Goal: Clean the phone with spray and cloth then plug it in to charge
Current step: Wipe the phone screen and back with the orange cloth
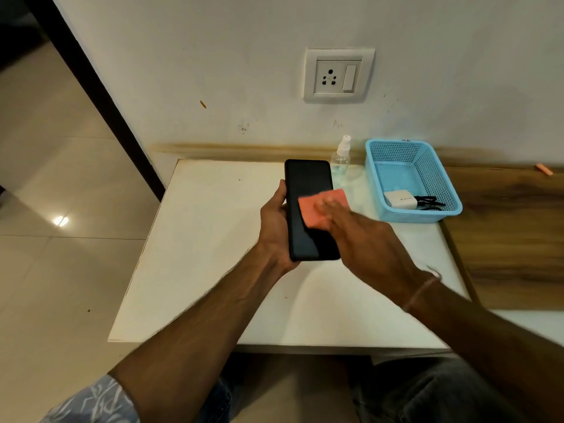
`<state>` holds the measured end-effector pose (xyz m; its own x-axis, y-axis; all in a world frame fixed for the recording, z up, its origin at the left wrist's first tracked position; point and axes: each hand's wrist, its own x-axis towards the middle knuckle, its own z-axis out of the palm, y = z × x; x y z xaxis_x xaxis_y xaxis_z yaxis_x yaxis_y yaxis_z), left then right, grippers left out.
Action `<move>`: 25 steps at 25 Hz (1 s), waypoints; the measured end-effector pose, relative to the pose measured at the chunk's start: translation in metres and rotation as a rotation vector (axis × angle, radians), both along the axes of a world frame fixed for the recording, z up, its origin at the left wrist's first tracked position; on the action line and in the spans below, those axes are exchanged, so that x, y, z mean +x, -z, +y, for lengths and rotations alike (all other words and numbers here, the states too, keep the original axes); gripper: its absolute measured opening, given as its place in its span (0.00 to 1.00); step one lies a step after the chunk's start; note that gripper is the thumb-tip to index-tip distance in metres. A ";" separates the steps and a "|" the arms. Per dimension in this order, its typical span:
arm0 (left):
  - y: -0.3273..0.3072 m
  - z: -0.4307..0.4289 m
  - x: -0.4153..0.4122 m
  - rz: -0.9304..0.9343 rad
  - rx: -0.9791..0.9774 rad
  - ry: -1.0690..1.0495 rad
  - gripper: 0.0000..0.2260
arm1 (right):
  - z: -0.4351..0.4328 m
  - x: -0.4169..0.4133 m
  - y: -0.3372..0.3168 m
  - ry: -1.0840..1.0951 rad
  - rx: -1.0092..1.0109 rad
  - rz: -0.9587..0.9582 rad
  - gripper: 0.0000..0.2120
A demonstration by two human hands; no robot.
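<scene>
My left hand (274, 227) grips a black phone (306, 184) by its left edge, screen up, above the white table (213, 270). My right hand (363, 239) presses a folded orange cloth (314, 209) flat onto the right half of the screen; the fingers look blurred and fairly straight. A clear spray bottle (341, 157) with a white nozzle stands upright behind the phone. A white charger block (400, 199) with a black cable (430, 202) lies in a blue basket (427, 154). The wall socket (331, 77) with its switch sits above the table.
The blue basket stands at the table's back right corner beside a wooden panel (512, 227). A small orange object (544, 169) lies on the wooden ledge at the far right. Tiled floor (61, 239) spreads to the left, and a dark door frame (100, 96) runs along the wall.
</scene>
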<state>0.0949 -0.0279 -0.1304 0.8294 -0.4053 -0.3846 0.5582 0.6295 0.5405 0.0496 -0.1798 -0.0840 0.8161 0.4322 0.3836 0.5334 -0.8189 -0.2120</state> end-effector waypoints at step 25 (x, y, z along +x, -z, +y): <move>-0.005 0.003 -0.001 -0.046 -0.057 -0.057 0.31 | 0.048 0.016 0.005 0.164 0.231 0.269 0.21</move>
<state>0.0939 -0.0246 -0.1258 0.8681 -0.3770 -0.3229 0.4958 0.6898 0.5276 0.0652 -0.1317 -0.0895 0.9518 0.2149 0.2189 0.2998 -0.8028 -0.5155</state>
